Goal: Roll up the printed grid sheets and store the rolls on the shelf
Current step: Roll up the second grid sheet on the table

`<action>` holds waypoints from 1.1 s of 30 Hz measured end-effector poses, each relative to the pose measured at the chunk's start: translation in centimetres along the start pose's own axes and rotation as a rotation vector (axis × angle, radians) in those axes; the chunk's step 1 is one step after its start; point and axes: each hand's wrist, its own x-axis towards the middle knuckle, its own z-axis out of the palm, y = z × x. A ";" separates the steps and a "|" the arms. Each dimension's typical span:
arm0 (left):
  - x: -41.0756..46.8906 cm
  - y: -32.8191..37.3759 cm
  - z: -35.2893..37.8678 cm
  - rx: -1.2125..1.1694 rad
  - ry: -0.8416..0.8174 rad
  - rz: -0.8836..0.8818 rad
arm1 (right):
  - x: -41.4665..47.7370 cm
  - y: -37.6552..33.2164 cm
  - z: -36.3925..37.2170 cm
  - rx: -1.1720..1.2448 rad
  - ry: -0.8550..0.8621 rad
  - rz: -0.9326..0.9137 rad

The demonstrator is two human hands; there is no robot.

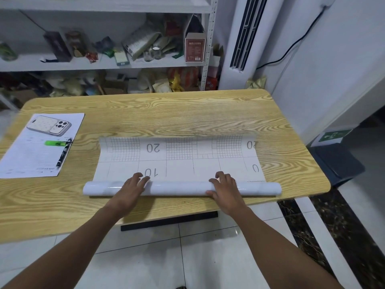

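Two bare forearms reach fwd from the bottom edge over white floor tile to a wooden table (187,113). Left hand (131,189) and right hand (226,189) both lie palm-down on a glossy white roll (179,187), the rolled-up near part of a grid sheet (179,161). Left fingers (139,178) are spread wide & flat, tips past the roll onto the flat paper beside a printed "10". Right fingers (221,177) are loosely curved over the roll's top, thumb at its near side; neither hand closes around it.

The roll runs left-right just inside the table's near edge, sticking out well beyond both hands on each side. Only a thin strip of bare wood sits between wrists & table edge.

Beyond the fingertips the unrolled sheet lies flat, w/ grid squares and upside-down "20", "0". Its far edge curls up off the wood. Past that edge: a broad stretch of bare tabletop to the far rim.

Far left of the left fingers, well apart from the sheet: a printed page (41,147) w/ a green highlighter (55,143) and a pen (63,153) on it.

Farthest back, behind the table, a white shelf unit (104,63) crowded w/ boxes & bags.
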 end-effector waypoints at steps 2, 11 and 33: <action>0.0 0.2 -0.2 0.003 -0.015 0.010 | 0.1 0.0 0.0 -0.019 -0.014 0.002; 0.0 1.1 -0.7 0.045 -0.044 0.037 | -0.1 0.0 0.3 -0.035 0.077 -0.037; -0.2 0.5 0.2 0.263 0.081 0.105 | -1.2 0.5 0.8 0.022 0.038 -0.035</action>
